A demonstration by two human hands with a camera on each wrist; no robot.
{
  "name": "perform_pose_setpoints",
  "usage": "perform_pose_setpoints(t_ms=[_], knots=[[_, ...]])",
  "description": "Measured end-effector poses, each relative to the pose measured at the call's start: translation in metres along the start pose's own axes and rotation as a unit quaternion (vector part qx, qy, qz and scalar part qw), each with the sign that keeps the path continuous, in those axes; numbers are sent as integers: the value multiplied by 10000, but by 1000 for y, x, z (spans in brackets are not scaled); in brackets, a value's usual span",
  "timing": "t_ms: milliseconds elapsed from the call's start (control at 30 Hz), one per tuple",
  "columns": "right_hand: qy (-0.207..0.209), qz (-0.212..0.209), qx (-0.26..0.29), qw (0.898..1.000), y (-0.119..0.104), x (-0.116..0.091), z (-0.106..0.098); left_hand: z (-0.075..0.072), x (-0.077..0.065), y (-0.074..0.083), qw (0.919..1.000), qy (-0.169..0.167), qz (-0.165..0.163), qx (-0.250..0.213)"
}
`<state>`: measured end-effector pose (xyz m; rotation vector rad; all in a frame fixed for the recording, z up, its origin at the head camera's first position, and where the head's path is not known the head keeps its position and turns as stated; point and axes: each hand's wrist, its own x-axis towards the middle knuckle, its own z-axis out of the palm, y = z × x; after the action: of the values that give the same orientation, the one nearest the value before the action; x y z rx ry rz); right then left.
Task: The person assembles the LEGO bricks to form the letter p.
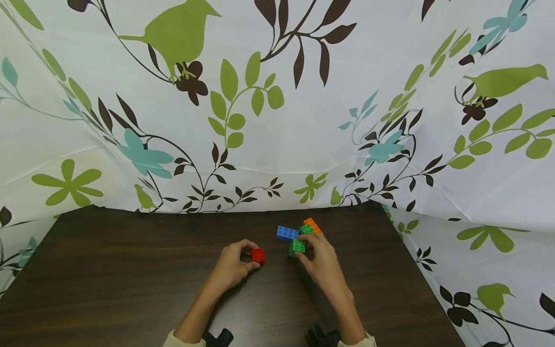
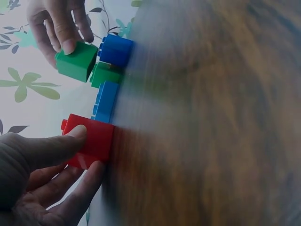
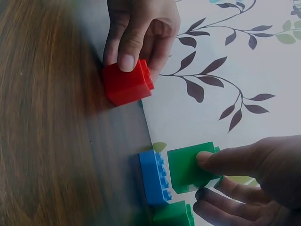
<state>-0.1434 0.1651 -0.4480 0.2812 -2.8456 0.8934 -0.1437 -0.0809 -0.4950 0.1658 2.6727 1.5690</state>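
Observation:
My left hand [image 1: 234,264] pinches a red toy building brick [image 1: 257,256] between thumb and fingers, low at the tabletop. To its right, my right hand [image 1: 323,258] grips a green brick [image 1: 297,246]; the right wrist view shows this brick [image 3: 188,165] raised off the wood. Close behind it lie a blue brick [image 1: 287,233], a second green brick [image 1: 306,229] and an orange brick [image 1: 313,225], partly covered by my right fingers. A darker blue brick [image 2: 116,49] appears beyond the lower green brick [image 2: 106,74] in the left wrist view.
The bricks are on a dark wooden table [image 1: 130,270]. A white cloth [image 1: 303,130] printed with leaves, birds and flowers hangs along its back and right side. Black straps [image 1: 323,336] sit at both wrists, below pale sleeves.

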Motion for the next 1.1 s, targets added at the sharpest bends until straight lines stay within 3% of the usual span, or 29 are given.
perform_pose_setpoints(t_ms=[1100], knots=[[-81, -334, 164, 9993, -28, 11, 10, 0, 1, 0, 9999, 82, -16, 61]])
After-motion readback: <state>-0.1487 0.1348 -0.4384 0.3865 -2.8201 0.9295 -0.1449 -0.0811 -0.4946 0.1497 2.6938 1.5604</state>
